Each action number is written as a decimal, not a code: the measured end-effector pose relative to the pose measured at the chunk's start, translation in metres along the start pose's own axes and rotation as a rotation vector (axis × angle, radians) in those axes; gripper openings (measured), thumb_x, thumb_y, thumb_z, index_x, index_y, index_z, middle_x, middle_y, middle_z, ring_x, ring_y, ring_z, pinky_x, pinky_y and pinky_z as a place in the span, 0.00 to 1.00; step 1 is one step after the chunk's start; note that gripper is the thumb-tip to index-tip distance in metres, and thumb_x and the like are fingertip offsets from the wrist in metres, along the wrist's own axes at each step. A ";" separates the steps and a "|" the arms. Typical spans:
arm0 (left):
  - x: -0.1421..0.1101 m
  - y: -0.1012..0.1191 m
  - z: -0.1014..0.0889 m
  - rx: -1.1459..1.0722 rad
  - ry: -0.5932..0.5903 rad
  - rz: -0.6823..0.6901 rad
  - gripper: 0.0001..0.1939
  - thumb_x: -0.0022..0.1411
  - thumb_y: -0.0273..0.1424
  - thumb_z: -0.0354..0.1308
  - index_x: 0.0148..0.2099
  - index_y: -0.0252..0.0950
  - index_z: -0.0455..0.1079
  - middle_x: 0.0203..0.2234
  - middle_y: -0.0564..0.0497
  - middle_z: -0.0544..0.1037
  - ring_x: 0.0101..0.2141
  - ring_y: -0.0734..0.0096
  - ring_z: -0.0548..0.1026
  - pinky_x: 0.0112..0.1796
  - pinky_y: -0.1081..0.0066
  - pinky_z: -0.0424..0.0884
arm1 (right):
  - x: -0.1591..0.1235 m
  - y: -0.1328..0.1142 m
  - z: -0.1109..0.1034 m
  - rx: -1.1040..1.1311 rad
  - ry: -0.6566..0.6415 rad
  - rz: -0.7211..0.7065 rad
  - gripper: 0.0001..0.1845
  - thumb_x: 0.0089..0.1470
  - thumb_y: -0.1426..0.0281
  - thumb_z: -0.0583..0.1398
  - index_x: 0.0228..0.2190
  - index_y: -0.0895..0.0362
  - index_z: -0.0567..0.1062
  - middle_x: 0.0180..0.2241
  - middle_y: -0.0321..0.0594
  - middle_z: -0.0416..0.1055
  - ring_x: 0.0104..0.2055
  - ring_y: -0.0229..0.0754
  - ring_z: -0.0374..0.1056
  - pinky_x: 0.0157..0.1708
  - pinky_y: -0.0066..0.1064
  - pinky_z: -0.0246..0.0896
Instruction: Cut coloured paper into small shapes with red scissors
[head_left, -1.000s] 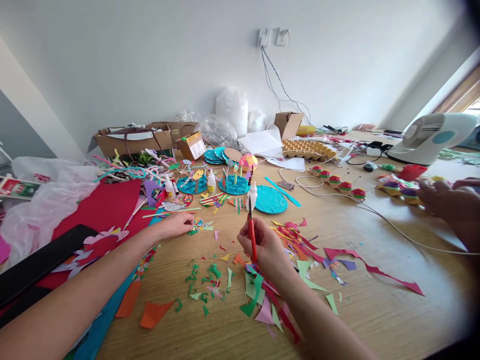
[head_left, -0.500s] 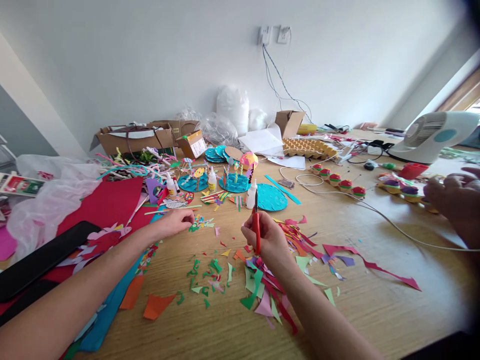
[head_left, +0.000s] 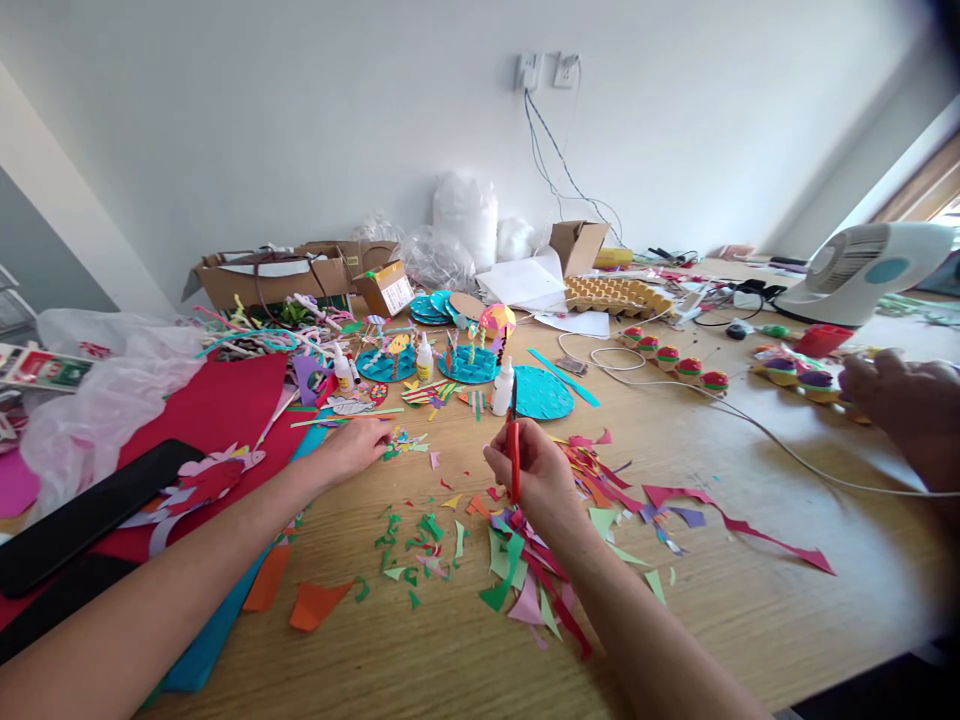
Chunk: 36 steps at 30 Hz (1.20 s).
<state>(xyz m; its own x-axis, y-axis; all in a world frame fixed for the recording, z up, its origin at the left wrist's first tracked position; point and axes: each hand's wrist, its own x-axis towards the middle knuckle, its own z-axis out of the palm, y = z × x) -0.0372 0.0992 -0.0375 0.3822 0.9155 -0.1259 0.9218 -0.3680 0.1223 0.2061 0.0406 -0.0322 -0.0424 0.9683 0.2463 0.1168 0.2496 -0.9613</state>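
Note:
My right hand grips red-handled scissors, their blades pointing up and away from me. Under and around that hand lie paper strips and scraps in green, pink and red. To the left, my left hand rests low on the table with its fingers curled together at a small pile of tiny coloured paper bits. Whatever is between those fingertips is too small to make out. Just beyond the scissors stands a white glue bottle, beside a round turquoise disc.
Another person's hand is at the right, near painted egg-carton pieces. A white cable crosses the table. Red paper sheets and a black phone-like slab lie left. Decorated turquoise discs stand further back. A white fan stands back right.
My left hand has shifted slightly right over the tiny paper bits. My right hand and the scissors have hardly moved. The other person's hand has moved a little left and down.

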 end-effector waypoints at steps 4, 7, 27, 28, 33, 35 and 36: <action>0.007 -0.007 0.006 0.009 -0.007 0.026 0.14 0.62 0.33 0.53 0.49 0.34 0.66 0.44 0.46 0.73 0.40 0.64 0.73 0.39 0.59 0.72 | 0.000 0.003 0.001 -0.020 -0.007 -0.012 0.07 0.46 0.70 0.59 0.25 0.55 0.63 0.20 0.28 0.59 0.20 0.34 0.56 0.20 0.26 0.52; 0.009 -0.010 0.008 0.007 -0.001 0.044 0.13 0.62 0.33 0.53 0.47 0.33 0.67 0.42 0.47 0.73 0.38 0.66 0.74 0.38 0.60 0.72 | 0.000 0.002 0.001 -0.024 -0.009 -0.017 0.07 0.46 0.69 0.59 0.25 0.55 0.63 0.20 0.29 0.59 0.20 0.34 0.56 0.20 0.26 0.52; -0.024 0.115 -0.001 -0.289 -0.131 0.480 0.16 0.54 0.21 0.51 0.44 0.39 0.70 0.39 0.51 0.75 0.40 0.68 0.73 0.41 0.73 0.66 | 0.005 -0.015 -0.012 0.148 0.194 -0.071 0.09 0.44 0.68 0.60 0.25 0.55 0.62 0.18 0.26 0.59 0.18 0.32 0.58 0.17 0.23 0.54; -0.023 0.119 0.001 -0.291 -0.129 0.475 0.16 0.55 0.23 0.51 0.45 0.39 0.69 0.39 0.49 0.75 0.40 0.66 0.72 0.42 0.71 0.66 | 0.005 -0.016 -0.012 0.144 0.194 -0.069 0.09 0.44 0.68 0.59 0.25 0.55 0.62 0.17 0.26 0.58 0.18 0.32 0.58 0.17 0.24 0.54; -0.011 0.134 0.018 -0.295 -0.108 0.416 0.11 0.56 0.28 0.51 0.42 0.35 0.69 0.38 0.43 0.73 0.40 0.56 0.71 0.40 0.62 0.67 | 0.006 -0.012 -0.011 0.133 0.173 -0.077 0.09 0.44 0.68 0.60 0.25 0.55 0.62 0.19 0.27 0.59 0.19 0.33 0.59 0.19 0.24 0.57; -0.007 0.137 0.024 -0.308 -0.100 0.387 0.09 0.55 0.28 0.52 0.40 0.35 0.69 0.38 0.43 0.72 0.40 0.54 0.70 0.39 0.60 0.66 | 0.007 -0.009 -0.011 0.130 0.158 -0.077 0.08 0.44 0.69 0.60 0.25 0.55 0.63 0.20 0.27 0.60 0.20 0.33 0.59 0.19 0.25 0.57; -0.005 0.138 0.027 -0.319 -0.098 0.373 0.09 0.54 0.27 0.52 0.38 0.35 0.69 0.38 0.43 0.72 0.39 0.54 0.70 0.39 0.61 0.66 | 0.007 -0.007 -0.011 0.129 0.149 -0.076 0.08 0.44 0.69 0.60 0.26 0.55 0.63 0.21 0.28 0.60 0.20 0.33 0.59 0.19 0.25 0.57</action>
<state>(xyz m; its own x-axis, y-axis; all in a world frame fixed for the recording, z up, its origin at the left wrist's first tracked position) 0.0899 0.0391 -0.0462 0.7008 0.7055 -0.1060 0.6605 -0.5855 0.4700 0.2162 0.0454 -0.0225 0.1023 0.9401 0.3252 -0.0098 0.3278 -0.9447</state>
